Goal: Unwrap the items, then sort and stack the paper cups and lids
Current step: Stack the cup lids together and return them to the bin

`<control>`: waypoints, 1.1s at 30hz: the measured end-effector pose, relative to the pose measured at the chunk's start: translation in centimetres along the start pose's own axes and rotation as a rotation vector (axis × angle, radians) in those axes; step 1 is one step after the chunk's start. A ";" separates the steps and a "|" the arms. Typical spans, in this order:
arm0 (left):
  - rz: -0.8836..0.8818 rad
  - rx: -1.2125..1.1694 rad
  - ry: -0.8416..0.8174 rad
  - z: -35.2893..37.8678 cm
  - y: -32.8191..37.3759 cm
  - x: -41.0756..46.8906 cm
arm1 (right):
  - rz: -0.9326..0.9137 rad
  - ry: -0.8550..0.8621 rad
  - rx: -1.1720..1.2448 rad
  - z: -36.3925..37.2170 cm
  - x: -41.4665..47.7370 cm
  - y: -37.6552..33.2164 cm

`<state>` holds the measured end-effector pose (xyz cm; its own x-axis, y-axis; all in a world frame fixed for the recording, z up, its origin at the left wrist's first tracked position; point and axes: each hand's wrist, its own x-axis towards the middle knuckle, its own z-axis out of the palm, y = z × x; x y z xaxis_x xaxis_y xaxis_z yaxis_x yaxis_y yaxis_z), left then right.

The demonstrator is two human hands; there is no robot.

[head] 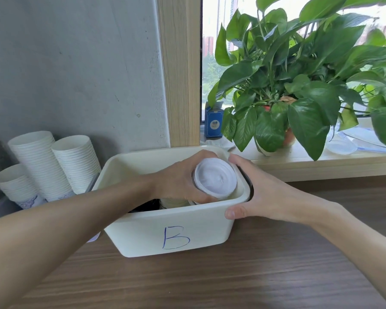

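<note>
The left hand (181,179) is curling its fingers round the lids (216,177) at 12 o'clock, inside the bin (165,230). The right hand (267,197) is gripping the bin's corner at 3 o'clock. The cups (54,161) are standing at 9 o'clock. I think the lids are being picked out; next they need lifting and unwrapping

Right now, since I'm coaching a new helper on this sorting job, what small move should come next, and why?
Probably lift the white lid stack straight up out of the bin marked B. The left hand grips it inside the bin, and the right hand holds the bin's right corner, so the bin should stay put.
</note>
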<state>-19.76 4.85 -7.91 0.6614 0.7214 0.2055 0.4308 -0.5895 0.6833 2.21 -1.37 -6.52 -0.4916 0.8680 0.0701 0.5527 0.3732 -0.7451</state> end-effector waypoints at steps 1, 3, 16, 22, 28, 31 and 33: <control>0.009 0.015 0.002 0.0 -0.2 -0.1 | 0.013 -0.008 0.010 -0.1 0.1 0.1; -0.023 0.085 0.022 0.0 -0.4 -0.2 | 0.042 -0.011 0.013 -0.4 0.4 0.1; -0.187 0.282 -0.091 0.3 -1.6 0.7 | 0.115 -0.050 -0.090 -1.5 1.8 -0.8; -0.221 0.403 -0.124 0.4 -1.8 1.1 | 0.143 -0.073 -0.185 -2.2 2.4 -1.1; -0.212 0.416 -0.125 0.5 -2.4 0.9 | 0.153 -0.030 -0.173 -1.7 3.2 -1.5; -0.203 0.470 -0.177 0.6 -2.4 0.8 | 0.165 -0.046 -0.216 -1.4 3.4 -1.4; -0.201 0.484 -0.218 0.6 -2.7 0.8 | 0.168 -0.043 -0.253 -1.2 3.2 -1.4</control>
<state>-20.07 6.78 -9.99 0.6264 0.7754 -0.0802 0.7599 -0.5844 0.2846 0.63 1.28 -4.45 -0.4045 0.9116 -0.0726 0.7761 0.3002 -0.5546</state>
